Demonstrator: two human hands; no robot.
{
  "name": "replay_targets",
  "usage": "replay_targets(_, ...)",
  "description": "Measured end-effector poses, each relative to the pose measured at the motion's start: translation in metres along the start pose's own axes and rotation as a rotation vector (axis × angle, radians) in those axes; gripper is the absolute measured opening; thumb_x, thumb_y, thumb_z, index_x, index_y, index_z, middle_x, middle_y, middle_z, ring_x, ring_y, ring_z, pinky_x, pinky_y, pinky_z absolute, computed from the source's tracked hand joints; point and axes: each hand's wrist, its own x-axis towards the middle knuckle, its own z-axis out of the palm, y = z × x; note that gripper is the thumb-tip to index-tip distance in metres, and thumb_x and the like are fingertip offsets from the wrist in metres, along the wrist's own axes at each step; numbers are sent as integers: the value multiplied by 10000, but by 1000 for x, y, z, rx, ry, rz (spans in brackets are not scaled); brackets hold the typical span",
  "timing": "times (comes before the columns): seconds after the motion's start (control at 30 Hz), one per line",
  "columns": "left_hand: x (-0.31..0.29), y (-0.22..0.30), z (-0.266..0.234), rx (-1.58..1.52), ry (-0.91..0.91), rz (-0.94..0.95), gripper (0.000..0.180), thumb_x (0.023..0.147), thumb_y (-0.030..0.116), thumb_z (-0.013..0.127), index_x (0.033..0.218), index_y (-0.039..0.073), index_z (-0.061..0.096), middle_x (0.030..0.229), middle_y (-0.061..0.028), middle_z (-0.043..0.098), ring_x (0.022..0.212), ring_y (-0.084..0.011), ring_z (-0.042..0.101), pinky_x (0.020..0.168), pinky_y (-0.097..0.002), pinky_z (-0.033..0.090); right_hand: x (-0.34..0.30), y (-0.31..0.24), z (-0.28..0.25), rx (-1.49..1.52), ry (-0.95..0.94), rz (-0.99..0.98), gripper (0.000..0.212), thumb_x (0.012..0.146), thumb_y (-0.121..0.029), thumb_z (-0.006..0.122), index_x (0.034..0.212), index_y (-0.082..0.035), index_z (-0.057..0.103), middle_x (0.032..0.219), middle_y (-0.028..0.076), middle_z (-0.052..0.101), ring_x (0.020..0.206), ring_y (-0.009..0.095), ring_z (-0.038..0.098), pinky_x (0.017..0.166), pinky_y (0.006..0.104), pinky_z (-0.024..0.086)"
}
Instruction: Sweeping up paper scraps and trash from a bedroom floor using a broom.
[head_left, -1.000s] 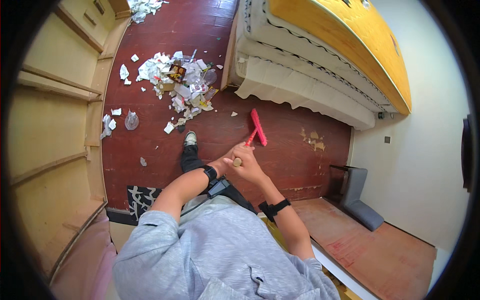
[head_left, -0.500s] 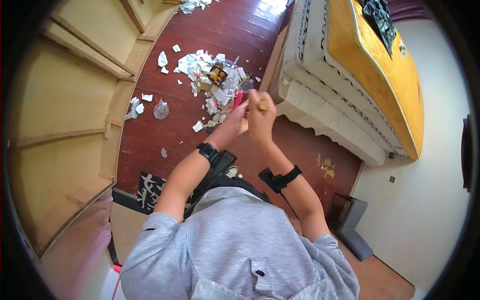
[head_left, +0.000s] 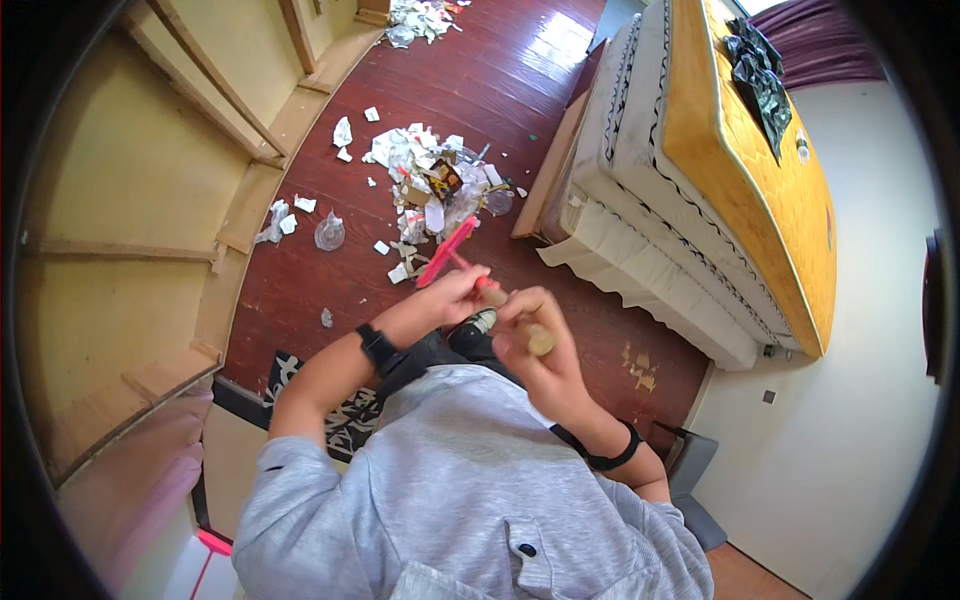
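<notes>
Both my hands are wrapped round the pale wooden handle of a broom with a pink head [head_left: 447, 252]. My left hand [head_left: 458, 294] grips it lower, close to the red socket. Higher up, near the rounded top end, my right hand [head_left: 548, 368] is closed on the handle. The broom head is at the near side of a litter pile [head_left: 425, 180] of torn paper, clear plastic and a dark, colourful wrapper. Whether its bristles touch the floor is hidden.
Loose paper scraps and a clear plastic container [head_left: 329, 231] lie left of the pile. A second litter heap [head_left: 420, 20] is farther off. Stacked mattresses [head_left: 690, 200] rise on the right; a wooden-framed panel [head_left: 130, 240] stands on the left. My shoe [head_left: 480, 321] is below my hands.
Both hands have come back toward my body with the broom. Its pink head has swung to the left and now shows more fully. My view has shifted slightly.
</notes>
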Motion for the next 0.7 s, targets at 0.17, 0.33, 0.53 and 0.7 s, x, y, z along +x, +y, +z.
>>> replay_targets(0.17,-90,-16,-18,144,320,13,114,863,197,524,886,107,458,805,-13,491,684,-126,510,620,-256,459,24,-10,6,-483,-475,-290,213,780,-13,602,980,-39,535,887,71,477,865,219,462,772,306,382)
replay_targets(0.33,-108,-26,-75,-173,462,5,136,802,137,525,700,119,436,568,25,426,473,-72,425,411,-212,350,47,26,18,-519,-716,-397,213,683,-154,738,831,-80,605,818,75,479,705,236,487,618,335,427)
replay_targets(0.53,-54,-12,-102,-261,529,80,187,760,96,440,595,129,358,542,3,350,409,-103,291,385,-218,268,71,90,-11,-471,-540,-136,202,716,-175,731,731,-23,599,769,62,488,709,184,522,607,300,429)
replay_targets(0.7,28,7,-111,-139,358,40,139,746,83,463,639,108,377,595,-29,366,448,-107,309,385,-217,271,102,85,-48,-592,-359,-125,161,741,-129,700,763,4,611,801,80,568,697,201,568,620,297,457)
